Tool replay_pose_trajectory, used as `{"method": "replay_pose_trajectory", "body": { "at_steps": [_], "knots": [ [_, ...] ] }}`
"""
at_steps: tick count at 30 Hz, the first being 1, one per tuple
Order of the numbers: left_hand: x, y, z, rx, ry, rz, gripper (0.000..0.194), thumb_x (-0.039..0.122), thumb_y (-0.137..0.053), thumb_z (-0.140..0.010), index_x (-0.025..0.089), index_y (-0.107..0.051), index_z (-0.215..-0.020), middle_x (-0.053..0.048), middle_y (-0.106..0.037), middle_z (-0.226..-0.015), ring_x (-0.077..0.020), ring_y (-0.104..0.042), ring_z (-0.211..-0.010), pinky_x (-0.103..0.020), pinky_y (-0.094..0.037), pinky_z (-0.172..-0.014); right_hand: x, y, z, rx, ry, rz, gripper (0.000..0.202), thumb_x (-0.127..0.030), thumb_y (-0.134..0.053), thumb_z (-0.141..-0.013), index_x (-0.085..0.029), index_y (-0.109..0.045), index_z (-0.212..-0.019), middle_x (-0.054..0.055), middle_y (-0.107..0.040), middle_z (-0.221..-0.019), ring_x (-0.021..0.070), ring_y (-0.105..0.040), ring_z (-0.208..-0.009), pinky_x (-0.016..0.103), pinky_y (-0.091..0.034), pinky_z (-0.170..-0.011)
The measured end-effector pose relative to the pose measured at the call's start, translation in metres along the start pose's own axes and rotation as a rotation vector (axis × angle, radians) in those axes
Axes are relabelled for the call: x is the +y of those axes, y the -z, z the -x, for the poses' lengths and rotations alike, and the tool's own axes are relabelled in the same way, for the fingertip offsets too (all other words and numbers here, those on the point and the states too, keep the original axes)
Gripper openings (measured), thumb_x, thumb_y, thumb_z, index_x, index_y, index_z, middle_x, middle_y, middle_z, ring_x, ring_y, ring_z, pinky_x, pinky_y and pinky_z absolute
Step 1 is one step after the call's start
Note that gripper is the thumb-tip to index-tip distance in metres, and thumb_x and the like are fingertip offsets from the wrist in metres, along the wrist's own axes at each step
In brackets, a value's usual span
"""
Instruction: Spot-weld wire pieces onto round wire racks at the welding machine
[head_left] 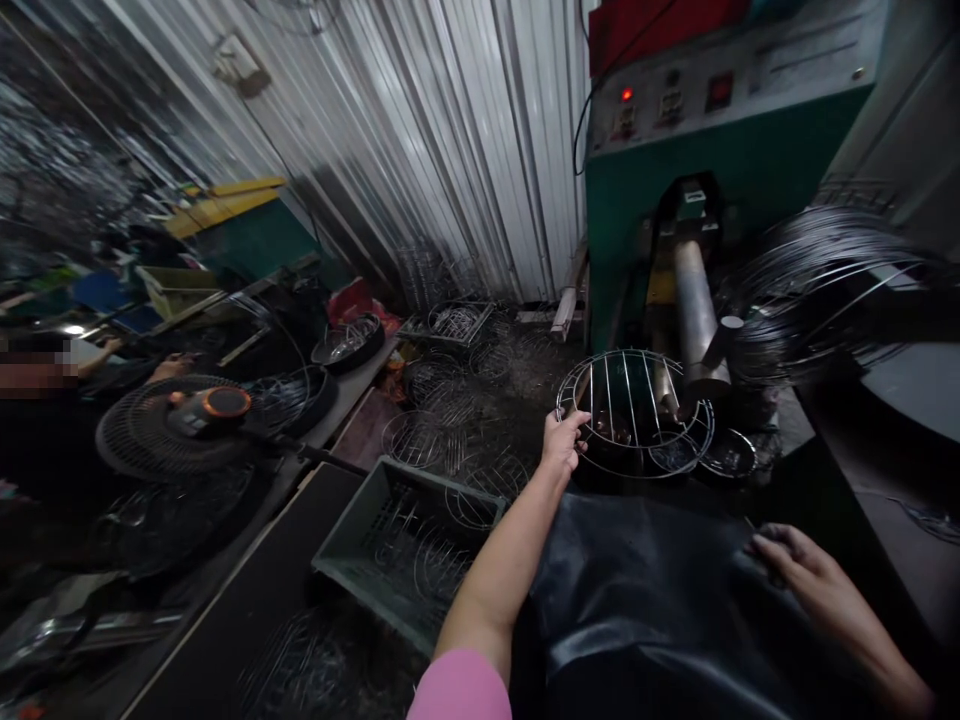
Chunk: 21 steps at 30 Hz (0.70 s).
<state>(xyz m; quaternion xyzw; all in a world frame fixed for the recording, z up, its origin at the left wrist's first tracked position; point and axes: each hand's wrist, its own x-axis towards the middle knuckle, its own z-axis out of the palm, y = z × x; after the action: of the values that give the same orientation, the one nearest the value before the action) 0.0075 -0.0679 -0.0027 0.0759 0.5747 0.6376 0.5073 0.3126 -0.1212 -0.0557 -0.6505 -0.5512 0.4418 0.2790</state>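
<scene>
Facing a green machine [750, 145], likely a spot welder, beyond the left grip [564, 445]; leftward, passing a wire-laden crate [352, 520]; grasping in that grip a round wire grid [631, 405] with crossbars [652, 392] already across; cannot tell joints remaining, nor contents of the curled right grip [799, 560].

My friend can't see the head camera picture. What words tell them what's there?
A person's left hand holds a round wire rack near a green machine; the right hand is by a dark apron. A green crate of wire pieces stands to the left.
</scene>
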Motion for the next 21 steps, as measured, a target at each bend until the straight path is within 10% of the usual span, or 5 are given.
{"method": "replay_pose_trajectory", "body": {
  "at_steps": [7,21],
  "knots": [
    [-0.005,-0.009,0.003,-0.047,-0.011,-0.025,0.045,0.023,-0.077,-0.049,0.018,-0.047,-0.083,0.009,-0.042,-0.055,-0.0015,-0.036,-0.041,-0.014,-0.024,-0.038,-0.079,-0.027,-0.006,0.001,0.246,-0.44,0.041,-0.054,-0.06,-0.071,-0.023,-0.053,-0.098,0.005,-0.065,-0.09,0.0194,-0.064,-0.074,0.031,-0.054,-0.064],
    [-0.002,-0.016,-0.008,-0.054,-0.036,-0.091,0.04,0.026,-0.075,-0.046,0.016,-0.047,-0.073,0.009,-0.039,-0.053,-0.0021,-0.034,-0.041,-0.015,-0.023,-0.037,-0.104,-0.038,-0.036,-0.12,0.311,-0.26,0.035,-0.052,-0.062,-0.067,-0.019,-0.061,-0.08,0.001,-0.063,-0.065,0.0165,-0.06,-0.056,0.026,-0.048,-0.051]
  ]
}}
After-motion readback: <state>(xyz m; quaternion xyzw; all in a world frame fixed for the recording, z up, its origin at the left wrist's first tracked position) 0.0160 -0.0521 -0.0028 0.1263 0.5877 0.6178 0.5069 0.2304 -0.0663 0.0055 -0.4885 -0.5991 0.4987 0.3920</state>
